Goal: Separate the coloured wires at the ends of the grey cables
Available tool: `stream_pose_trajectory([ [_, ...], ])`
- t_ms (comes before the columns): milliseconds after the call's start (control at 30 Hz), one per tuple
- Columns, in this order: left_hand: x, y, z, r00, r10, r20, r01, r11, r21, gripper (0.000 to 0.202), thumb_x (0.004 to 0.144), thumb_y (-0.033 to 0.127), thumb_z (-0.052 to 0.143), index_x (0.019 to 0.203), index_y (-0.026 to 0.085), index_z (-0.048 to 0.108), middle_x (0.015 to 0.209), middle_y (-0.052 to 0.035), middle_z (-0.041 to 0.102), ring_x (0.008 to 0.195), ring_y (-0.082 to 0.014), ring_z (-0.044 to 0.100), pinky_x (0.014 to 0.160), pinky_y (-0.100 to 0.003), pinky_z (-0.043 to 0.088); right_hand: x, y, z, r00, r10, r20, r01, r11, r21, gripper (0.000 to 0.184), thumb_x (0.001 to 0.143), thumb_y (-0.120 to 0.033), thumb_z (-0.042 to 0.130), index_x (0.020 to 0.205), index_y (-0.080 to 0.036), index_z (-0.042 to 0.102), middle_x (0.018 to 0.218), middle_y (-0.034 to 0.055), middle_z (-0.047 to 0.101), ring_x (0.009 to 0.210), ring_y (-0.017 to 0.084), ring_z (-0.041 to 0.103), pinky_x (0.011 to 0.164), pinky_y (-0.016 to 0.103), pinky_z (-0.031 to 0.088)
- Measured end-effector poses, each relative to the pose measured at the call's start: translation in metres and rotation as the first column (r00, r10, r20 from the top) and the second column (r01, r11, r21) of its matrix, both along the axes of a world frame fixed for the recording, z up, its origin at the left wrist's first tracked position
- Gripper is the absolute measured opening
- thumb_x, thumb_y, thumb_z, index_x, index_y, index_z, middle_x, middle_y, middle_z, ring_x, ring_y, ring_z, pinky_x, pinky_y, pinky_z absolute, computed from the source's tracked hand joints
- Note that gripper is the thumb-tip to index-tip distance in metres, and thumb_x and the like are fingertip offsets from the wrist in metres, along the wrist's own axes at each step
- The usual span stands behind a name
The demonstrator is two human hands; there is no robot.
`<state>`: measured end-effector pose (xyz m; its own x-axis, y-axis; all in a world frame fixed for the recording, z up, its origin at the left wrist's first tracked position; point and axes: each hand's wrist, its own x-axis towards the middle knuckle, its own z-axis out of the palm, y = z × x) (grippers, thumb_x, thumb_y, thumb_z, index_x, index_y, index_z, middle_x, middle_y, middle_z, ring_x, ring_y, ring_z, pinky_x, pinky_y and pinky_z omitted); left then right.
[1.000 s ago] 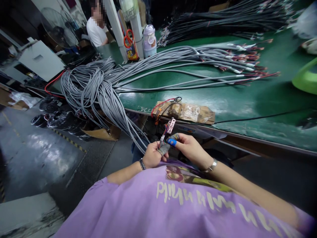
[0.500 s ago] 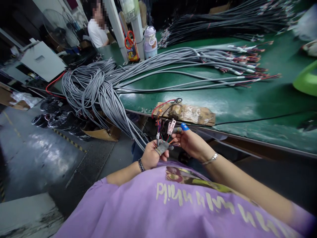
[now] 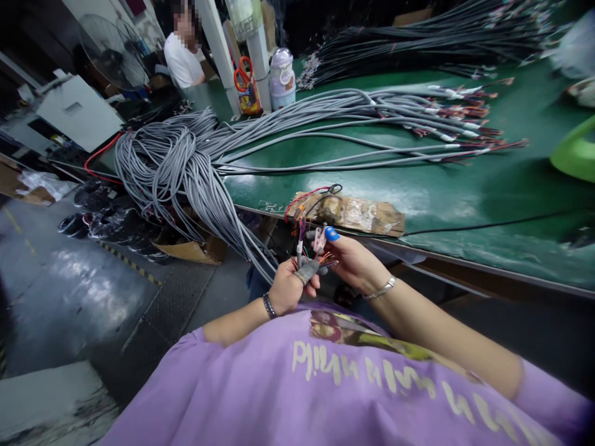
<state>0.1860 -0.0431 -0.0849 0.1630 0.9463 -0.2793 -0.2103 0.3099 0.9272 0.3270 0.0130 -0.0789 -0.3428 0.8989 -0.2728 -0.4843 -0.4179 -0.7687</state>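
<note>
My left hand [image 3: 287,287], with grey covers on its fingers, is closed around the end of a grey cable [image 3: 299,255]. Thin coloured wires [image 3: 325,258] fan out of that grip toward the other hand. Close beside it, my right hand [image 3: 356,263], a blue cover on its thumb, pinches a small pale pink clip [image 3: 318,240] just above the wires. Some of its fingers are hidden behind the clip. At the table edge, a bundle of dark and coloured wires [image 3: 301,230] hangs by a taped wooden board [image 3: 367,214].
Looped grey cables [image 3: 186,155] cover the left part of the green table [image 3: 520,204] and hang over its edge. Black cables [image 3: 418,46] lie behind. A purple bottle [image 3: 282,80] and orange-handled scissors [image 3: 243,73] stand by a post. A person in white [image 3: 182,62] sits farther back.
My right hand has moved left and its thumb has closed down onto the pink clip, which now tilts and is partly covered. My left hand has stayed almost in place.
</note>
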Motion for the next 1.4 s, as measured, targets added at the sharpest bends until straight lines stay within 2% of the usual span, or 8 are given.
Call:
stream_pose_trajectory([
  [200,0.0012,0.0001,0.0003,1.0,0.013,-0.009,-0.013,1.0,0.003,0.05,0.071,0.061,0.07,0.074,0.012,0.059,0.055,0.0013,0.058,0.037,-0.0057,0.046,0.037,-0.019,0.035,0.0001,0.0003,-0.0017,0.999,-0.002,0.052,0.0,0.999,0.041,0.045,0.064,-0.062,0.076,0.071,-0.019,0.065,0.068,0.002,0.062,0.062,0.015,0.053,0.06,0.029,0.043],
  [433,0.0009,0.0003,-0.0018,0.999,0.006,-0.035,-0.006,1.0,-0.016,0.049,0.069,0.06,0.071,0.075,0.012,0.06,0.054,0.0018,0.058,0.037,-0.0058,0.046,0.037,-0.019,0.036,0.0,0.0004,-0.0015,0.999,0.002,0.048,-0.004,0.999,0.034,0.046,0.061,-0.062,0.078,0.07,-0.019,0.064,0.068,0.0019,0.06,0.059,0.014,0.05,0.057,0.028,0.041],
  [600,0.0006,0.0001,-0.002,0.999,-0.003,-0.04,0.002,1.0,-0.024,0.049,0.07,0.06,0.07,0.076,0.012,0.061,0.054,0.0014,0.058,0.036,-0.0057,0.045,0.037,-0.019,0.036,0.0,0.0009,-0.0027,0.996,-0.003,0.085,-0.002,0.998,0.063,0.046,0.064,-0.064,0.075,0.071,-0.02,0.064,0.069,0.0026,0.061,0.06,0.015,0.051,0.057,0.029,0.042],
  [867,-0.0001,0.0004,-0.0009,1.0,0.019,-0.013,-0.02,1.0,-0.005,0.049,0.071,0.06,0.07,0.074,0.012,0.062,0.053,0.0014,0.058,0.036,-0.0058,0.046,0.035,-0.019,0.033,-0.0002,0.0002,-0.0008,1.0,-0.014,0.018,0.014,1.0,-0.008,0.046,0.056,-0.06,0.082,0.072,-0.02,0.066,0.07,0.0017,0.063,0.064,0.015,0.053,0.062,0.028,0.043],
  [1000,-0.0011,0.0011,-0.0025,0.999,0.022,-0.032,-0.023,0.999,-0.028,0.05,0.072,0.061,0.068,0.076,0.012,0.063,0.053,0.0014,0.057,0.036,-0.0056,0.045,0.036,-0.019,0.034,0.0003,0.0003,0.0001,0.999,-0.002,0.04,0.002,1.0,-0.005,0.045,0.059,-0.06,0.08,0.072,-0.019,0.066,0.07,0.0017,0.064,0.063,0.015,0.053,0.063,0.029,0.043],
  [1200,-0.0014,0.0001,-0.0024,0.999,-0.006,-0.042,0.005,1.0,-0.024,0.048,0.072,0.059,0.069,0.077,0.012,0.062,0.053,0.0015,0.057,0.036,-0.0061,0.045,0.037,-0.019,0.034,0.0001,0.0002,-0.0006,0.999,0.009,0.039,-0.011,0.999,0.046,0.045,0.062,-0.062,0.078,0.07,-0.019,0.064,0.068,0.0018,0.062,0.061,0.015,0.053,0.058,0.028,0.043],
  [1400,-0.001,-0.0015,0.0001,0.998,-0.019,-0.054,0.019,1.0,-0.001,0.047,0.072,0.058,0.071,0.078,0.012,0.062,0.053,0.0017,0.057,0.036,-0.006,0.046,0.036,-0.019,0.034,-0.0002,0.0,-0.0027,0.999,0.024,-0.022,-0.024,1.0,0.013,0.046,0.059,-0.06,0.081,0.069,-0.018,0.065,0.064,0.0007,0.061,0.056,0.012,0.051,0.052,0.024,0.043],
])
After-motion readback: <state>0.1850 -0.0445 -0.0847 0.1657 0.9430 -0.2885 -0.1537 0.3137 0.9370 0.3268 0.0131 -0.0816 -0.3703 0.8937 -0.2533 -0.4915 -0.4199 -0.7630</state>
